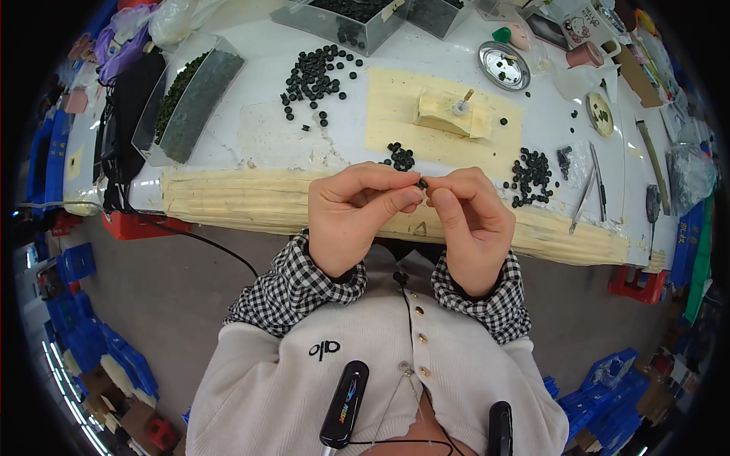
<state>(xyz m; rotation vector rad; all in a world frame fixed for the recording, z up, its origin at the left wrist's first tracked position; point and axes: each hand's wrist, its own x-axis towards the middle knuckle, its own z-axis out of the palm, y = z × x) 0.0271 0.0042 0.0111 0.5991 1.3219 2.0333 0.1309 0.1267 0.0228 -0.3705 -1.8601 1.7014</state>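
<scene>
**Two hands pinch one small black part over the bench edge**

From the head camera, looking down: the left hand [351, 219] and the right hand [473, 224] meet fingertip to fingertip, both curled tight around a small black part [422, 183] held between them, just above the taped front edge of the white bench [228, 144]. Each hand grips the same piece; neither is loose.

The part is tiny, dark and rounded, and looks smooth. A slip of the fingertips would likely drop it into the lap or onto the floor, where it would be hard to find. More such pieces lie scattered in a loose heap [315, 72] further back, with a smaller cluster [531, 176] just right of the hands; a careless sleeve could sweep those off.

A pale block with an upright pin [450, 114] stands on yellowish tape. Metal tweezers [584, 199] lie to the right, beside a shiny round tin [503, 65].
</scene>
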